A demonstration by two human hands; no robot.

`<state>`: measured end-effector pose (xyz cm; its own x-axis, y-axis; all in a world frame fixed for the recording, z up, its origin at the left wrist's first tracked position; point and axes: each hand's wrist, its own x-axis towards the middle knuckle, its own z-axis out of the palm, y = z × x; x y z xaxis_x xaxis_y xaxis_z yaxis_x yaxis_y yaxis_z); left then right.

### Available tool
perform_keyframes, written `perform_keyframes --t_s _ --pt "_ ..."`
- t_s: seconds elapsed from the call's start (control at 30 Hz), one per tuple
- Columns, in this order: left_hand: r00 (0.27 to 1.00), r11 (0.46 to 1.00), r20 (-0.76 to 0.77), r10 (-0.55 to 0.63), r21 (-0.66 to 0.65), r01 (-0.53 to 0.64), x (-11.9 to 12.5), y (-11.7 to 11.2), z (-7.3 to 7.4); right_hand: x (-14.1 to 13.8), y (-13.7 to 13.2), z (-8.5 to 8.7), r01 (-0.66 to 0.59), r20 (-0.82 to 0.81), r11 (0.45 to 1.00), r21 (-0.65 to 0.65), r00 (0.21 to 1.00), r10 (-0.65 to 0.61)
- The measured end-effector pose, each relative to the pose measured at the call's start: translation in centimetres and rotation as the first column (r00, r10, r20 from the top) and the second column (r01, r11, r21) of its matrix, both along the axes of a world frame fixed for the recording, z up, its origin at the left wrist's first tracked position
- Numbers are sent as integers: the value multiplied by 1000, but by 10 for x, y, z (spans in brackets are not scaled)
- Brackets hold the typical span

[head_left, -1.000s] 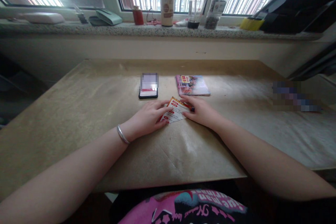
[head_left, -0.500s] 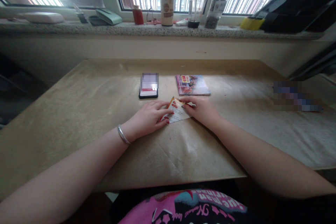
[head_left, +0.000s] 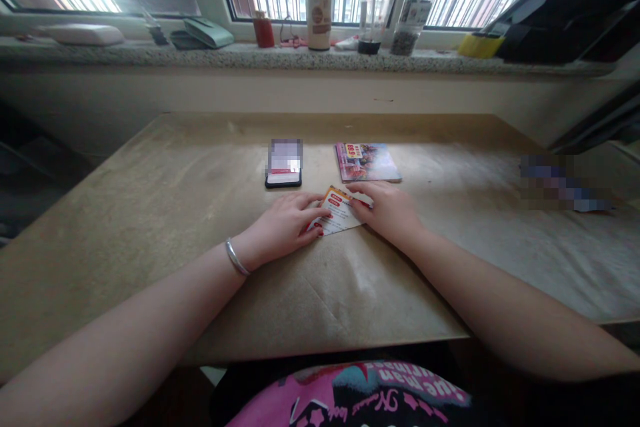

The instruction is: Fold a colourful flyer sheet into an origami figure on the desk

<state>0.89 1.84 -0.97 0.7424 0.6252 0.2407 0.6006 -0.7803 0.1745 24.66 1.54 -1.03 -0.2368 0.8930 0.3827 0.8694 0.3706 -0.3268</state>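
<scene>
Near the middle of the table (head_left: 280,300), a small card (head_left: 339,215) lies at a slant between the two hands, printed side up: white, with red labels, lines of fine text too small to read and an orange strip along its far edge. The left hand (head_left: 280,227) rests palm down, its fingers a little apart and laid over the card's left part; the thumb reaches the near left corner. A silver bracelet (head_left: 236,257) circles that wrist. The right hand (head_left: 393,217) curls over the card's right part, thumb and fingers touching it; whether they pinch the edge or only press on it, I cannot tell. A bit of white and red shows between thumb and forefinger.

Beyond the left hand lies a phone (head_left: 284,177), its screen pixelated. To the right of the phone, just beyond the right hand, is a flat pink and blue stack (head_left: 373,163) with a yellow label. A pixelated object (head_left: 565,183) lies well apart, at the far right.

On the sill (head_left: 250,60) stand a red bottle (head_left: 263,32), a tall tube (head_left: 319,7), a clear cup (head_left: 373,13) and a clear box (head_left: 407,30). A green case (head_left: 207,33) is to their left; yellow tape (head_left: 480,45) and a black bag (head_left: 560,20) are to their right.
</scene>
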Motion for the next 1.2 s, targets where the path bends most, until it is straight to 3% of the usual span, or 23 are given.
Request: perform_keyframes --t_s 0.13,0.27,0.43,0.63,0.87,1.0,1.2 --pt "998 998 24 -56 39 55 0 3 -3 2 11 -7 -122 -159 991 -64 981 110" --pt "994 993 53 -96 78 92 1 4 -2 2 15 -11 -228 -227 973 -36 950 215" --pt "984 989 105 -141 57 136 3 4 -3 2 13 -11 -194 -342 980 34 919 194" --pt "960 996 265 -91 1 94 2 2 -8 6 12 -7 -265 -251 954 140 923 293" --pt "987 997 157 -28 -71 40 -1 3 -4 6 11 -5 -348 -308 923 167 871 384" --pt "996 992 23 -81 -100 82 0 2 5 8 12 -4 -403 -312 899 172 843 438" --pt "993 983 -31 -116 -146 110 -8 4 10 21 9 4 -470 -304 870 148 816 492"
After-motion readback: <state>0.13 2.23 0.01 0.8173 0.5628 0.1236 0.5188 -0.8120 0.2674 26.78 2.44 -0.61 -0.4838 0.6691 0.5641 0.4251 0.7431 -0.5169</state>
